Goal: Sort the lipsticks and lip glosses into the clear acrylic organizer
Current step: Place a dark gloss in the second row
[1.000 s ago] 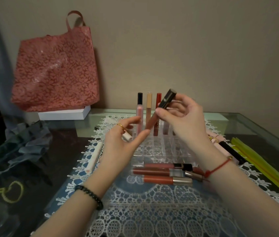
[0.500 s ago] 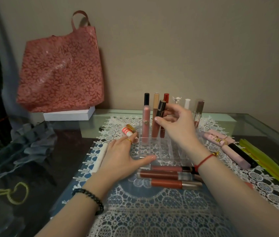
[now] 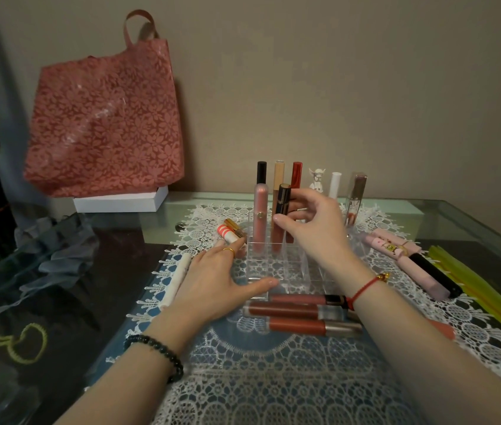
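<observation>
The clear acrylic organizer [image 3: 277,268] stands on a lace mat in the middle of the table. Several tall lip glosses stand upright in its back row. My right hand [image 3: 313,228] pinches a black-capped lip gloss [image 3: 281,210], upright, its lower end down in a second-row compartment. My left hand [image 3: 218,280] lies flat against the organizer's left front corner, fingers apart, holding nothing. Three lip glosses [image 3: 301,311] lie side by side in front of the organizer.
A striped lipstick [image 3: 229,236] and a gold tube lie left of the organizer, a white tube [image 3: 177,279] further left. Pink and black tubes [image 3: 411,265] and yellow strips [image 3: 488,299] lie at the right. A red bag [image 3: 105,118] on a white box stands at the back left.
My right hand has lowered the black-capped gloss from above the organizer down into a compartment. My left hand has dropped from the gloss to rest flat beside the organizer.
</observation>
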